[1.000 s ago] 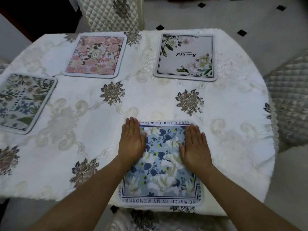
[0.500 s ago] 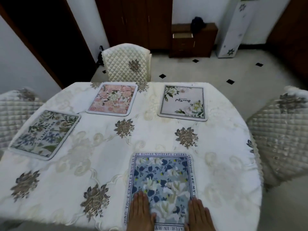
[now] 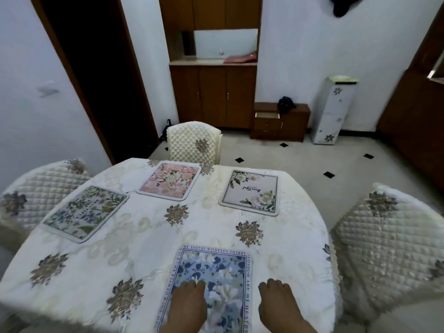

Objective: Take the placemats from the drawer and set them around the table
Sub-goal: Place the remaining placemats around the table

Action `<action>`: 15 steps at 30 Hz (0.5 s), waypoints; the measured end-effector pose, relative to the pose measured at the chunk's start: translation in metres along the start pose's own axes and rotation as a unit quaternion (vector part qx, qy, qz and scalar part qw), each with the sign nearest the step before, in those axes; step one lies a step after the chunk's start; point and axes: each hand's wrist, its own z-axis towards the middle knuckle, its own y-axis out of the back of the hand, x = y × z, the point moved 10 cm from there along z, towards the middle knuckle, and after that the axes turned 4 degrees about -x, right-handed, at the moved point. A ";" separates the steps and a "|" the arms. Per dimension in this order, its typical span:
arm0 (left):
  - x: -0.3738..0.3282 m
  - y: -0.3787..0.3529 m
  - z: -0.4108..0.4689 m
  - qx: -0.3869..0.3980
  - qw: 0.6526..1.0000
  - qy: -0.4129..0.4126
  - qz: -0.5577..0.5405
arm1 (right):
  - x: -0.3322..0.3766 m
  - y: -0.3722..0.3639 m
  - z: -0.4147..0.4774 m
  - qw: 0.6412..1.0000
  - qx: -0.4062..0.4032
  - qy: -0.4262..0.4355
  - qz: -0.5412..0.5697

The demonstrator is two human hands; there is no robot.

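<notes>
Both hands lie flat, palms down and fingers spread, gripping nothing. The left hand point(image 3: 188, 302) rests on the near half of the blue placemat point(image 3: 216, 280); the right hand point(image 3: 278, 302) now sits just off that mat's right edge on the tablecloth point(image 3: 134, 255), where half a second ago it lay on the mat itself. The view has also tilted up since then, so more of the far wall shows and the hands sit lower in the frame.

The blue placemat lies at the near edge of the desk point(image 3: 312, 236). Well apart from it, the green-leaf placemat point(image 3: 86, 213) lies at the left, the pink placemat point(image 3: 170, 180) at the far left, and the white floral placemat point(image 3: 252, 192) at the far right; all four are unmoved. The cloth's right side beyond the right hand is bare up to the rim.

Quilted chairs stand close on the left point(image 3: 40, 188), far side point(image 3: 193, 143) and right point(image 3: 389, 236). Beyond the far edge the tiled floor point(image 3: 300, 162) is open up to a low cabinet point(image 3: 280, 121) with its top drawer point(image 3: 266, 115) pulled out.
</notes>
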 end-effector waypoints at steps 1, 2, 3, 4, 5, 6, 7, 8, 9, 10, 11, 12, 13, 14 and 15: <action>-0.015 0.012 -0.003 -0.018 1.000 0.004 -0.004 | -0.008 0.012 -0.001 1.000 0.001 0.013 -0.005; -0.033 0.021 -0.005 -0.031 0.999 0.010 -0.010 | -0.018 0.025 -0.004 0.999 0.004 0.031 -0.009; -0.052 0.027 -0.007 -0.041 0.999 0.013 -0.009 | -0.029 0.038 -0.008 0.998 -0.001 0.055 -0.008; -0.069 0.032 -0.007 -0.054 0.998 0.013 -0.009 | -0.041 0.048 -0.010 0.998 -0.002 0.061 0.009; -0.093 0.037 -0.009 -0.063 0.998 0.014 -0.008 | -0.059 0.058 -0.015 0.997 -0.022 0.067 0.011; -0.118 0.042 -0.010 -0.066 0.998 0.015 -0.006 | -0.078 0.067 -0.022 0.997 -0.026 0.074 0.012; -0.147 0.046 -0.011 -0.071 0.997 0.014 -0.003 | -0.102 0.074 -0.030 0.997 -0.034 0.072 0.020; -0.175 0.051 -0.013 -0.077 0.997 0.014 -0.005 | -0.127 0.081 -0.038 0.997 -0.038 0.065 0.024; -0.198 0.055 -0.014 -0.081 0.997 0.015 -0.013 | -0.148 0.088 -0.043 0.997 -0.040 0.060 0.032; -0.227 0.059 -0.015 -0.081 0.996 0.011 -0.019 | -0.175 0.093 -0.052 0.997 -0.041 0.055 0.042; -0.255 0.063 -0.016 -0.080 0.997 0.004 -0.022 | -0.200 0.099 -0.060 0.996 -0.043 0.050 0.051; -0.281 0.067 -0.017 -0.080 0.997 -0.004 -0.025 | -0.225 0.104 -0.068 0.997 -0.040 0.042 0.059; -0.307 0.071 -0.018 -0.080 0.996 -0.018 -0.029 | -0.249 0.107 -0.075 0.996 -0.038 0.033 0.068; -0.326 0.074 -0.019 -0.083 0.996 -0.031 -0.028 | -0.267 0.111 -0.080 0.996 -0.037 0.027 0.076; -0.347 0.076 -0.019 -0.086 0.995 -0.042 -0.023 | -0.287 0.115 -0.085 0.996 -0.035 0.020 0.079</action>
